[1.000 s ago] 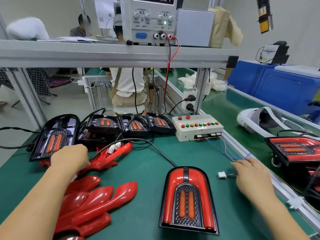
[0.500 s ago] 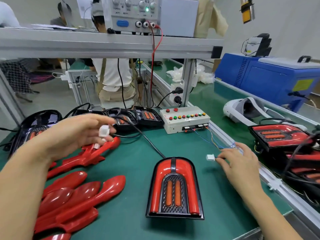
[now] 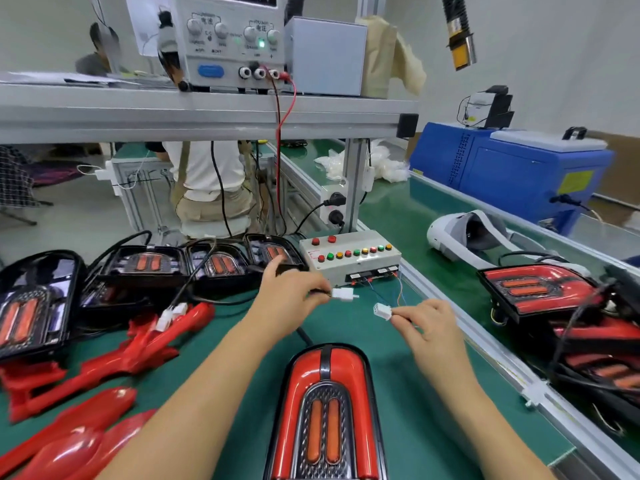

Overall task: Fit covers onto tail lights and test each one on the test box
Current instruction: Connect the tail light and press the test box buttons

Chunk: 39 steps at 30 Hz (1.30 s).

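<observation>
bottom centre, one tail light (image 3: 325, 410) wears its cover. the left hand (image 3: 287, 299) pinches a white plug (image 3: 343, 294), the right hand (image 3: 429, 327) pinches a connector (image 3: 382, 311) wired to the test box (image 3: 349, 258); the two are just apart, not yet joined. bare lights (image 3: 145, 265) wait at left.

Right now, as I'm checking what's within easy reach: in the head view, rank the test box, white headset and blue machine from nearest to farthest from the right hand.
1. Test box: just ahead-left of the right hand, which pinches a white connector.
2. White headset: ahead-right, across the rail.
3. Blue machine: far back, on the right.
</observation>
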Each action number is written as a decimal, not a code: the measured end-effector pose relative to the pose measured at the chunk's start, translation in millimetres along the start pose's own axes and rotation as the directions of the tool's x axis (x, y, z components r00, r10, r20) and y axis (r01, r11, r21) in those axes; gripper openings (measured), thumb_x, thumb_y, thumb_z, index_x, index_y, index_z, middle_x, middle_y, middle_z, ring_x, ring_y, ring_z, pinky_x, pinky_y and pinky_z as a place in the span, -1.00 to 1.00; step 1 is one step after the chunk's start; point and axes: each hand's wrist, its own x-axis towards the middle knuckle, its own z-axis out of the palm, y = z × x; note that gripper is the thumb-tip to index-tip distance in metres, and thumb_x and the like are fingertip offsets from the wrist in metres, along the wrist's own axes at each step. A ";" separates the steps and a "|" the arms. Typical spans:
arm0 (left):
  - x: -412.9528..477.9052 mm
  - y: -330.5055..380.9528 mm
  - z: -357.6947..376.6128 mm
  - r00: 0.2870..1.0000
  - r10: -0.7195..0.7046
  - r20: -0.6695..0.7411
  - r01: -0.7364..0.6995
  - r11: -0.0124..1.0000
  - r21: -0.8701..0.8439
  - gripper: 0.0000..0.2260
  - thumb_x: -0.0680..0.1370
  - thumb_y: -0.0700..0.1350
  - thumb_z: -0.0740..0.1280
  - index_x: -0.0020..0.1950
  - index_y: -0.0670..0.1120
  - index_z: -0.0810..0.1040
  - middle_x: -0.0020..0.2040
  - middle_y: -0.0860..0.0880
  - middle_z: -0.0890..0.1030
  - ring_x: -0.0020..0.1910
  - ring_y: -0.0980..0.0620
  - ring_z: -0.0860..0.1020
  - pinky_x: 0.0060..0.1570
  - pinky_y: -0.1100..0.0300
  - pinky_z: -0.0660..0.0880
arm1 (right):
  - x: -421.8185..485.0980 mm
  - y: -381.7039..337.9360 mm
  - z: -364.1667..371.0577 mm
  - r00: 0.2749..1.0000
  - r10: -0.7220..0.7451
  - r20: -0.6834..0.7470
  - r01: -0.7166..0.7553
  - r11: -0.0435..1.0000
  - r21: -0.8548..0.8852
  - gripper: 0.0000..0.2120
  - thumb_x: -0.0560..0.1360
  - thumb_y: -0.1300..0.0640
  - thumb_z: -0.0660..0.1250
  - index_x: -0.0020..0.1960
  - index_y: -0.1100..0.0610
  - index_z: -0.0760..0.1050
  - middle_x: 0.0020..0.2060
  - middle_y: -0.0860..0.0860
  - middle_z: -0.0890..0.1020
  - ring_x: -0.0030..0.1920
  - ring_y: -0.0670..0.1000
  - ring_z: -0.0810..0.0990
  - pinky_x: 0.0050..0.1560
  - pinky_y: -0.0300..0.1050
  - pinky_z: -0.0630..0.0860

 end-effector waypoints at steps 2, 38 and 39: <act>-1.6 0.5 10.7 1.000 0.010 -0.008 -0.010 1.000 0.020 -0.87 0.57 0.01 0.28 0.08 0.16 0.58 -0.07 0.20 0.59 0.10 0.12 0.47 0.40 0.08 -0.11 | 0.3 -4.7 2.4 0.999 -0.048 0.002 0.048 0.998 -0.034 -0.91 0.48 0.17 0.43 -0.07 0.03 0.70 -0.35 -0.26 0.51 -0.04 -0.03 0.37 -0.02 -0.21 0.29; -13.5 19.9 35.5 0.993 0.056 0.102 -0.046 0.993 -0.105 -0.83 0.56 0.00 0.31 0.07 0.00 0.62 -0.06 0.08 0.62 -0.05 0.05 0.51 0.00 0.19 0.34 | 2.9 -13.6 9.9 0.976 -0.206 0.077 0.220 0.897 -0.383 -0.88 0.28 0.12 0.60 -0.29 -0.02 0.68 -0.45 -0.14 0.57 -0.20 0.12 0.57 0.05 -0.04 0.32; -13.3 21.4 35.3 0.994 0.050 0.101 -0.038 0.993 -0.113 -0.83 0.55 0.00 0.32 0.06 0.00 0.63 -0.06 0.07 0.62 -0.06 0.05 0.51 -0.02 0.20 0.34 | 2.4 -13.5 10.1 0.975 -0.208 0.072 0.220 0.899 -0.378 -0.90 0.28 0.11 0.59 -0.29 -0.02 0.68 -0.45 -0.14 0.57 -0.20 0.12 0.57 0.06 -0.01 0.36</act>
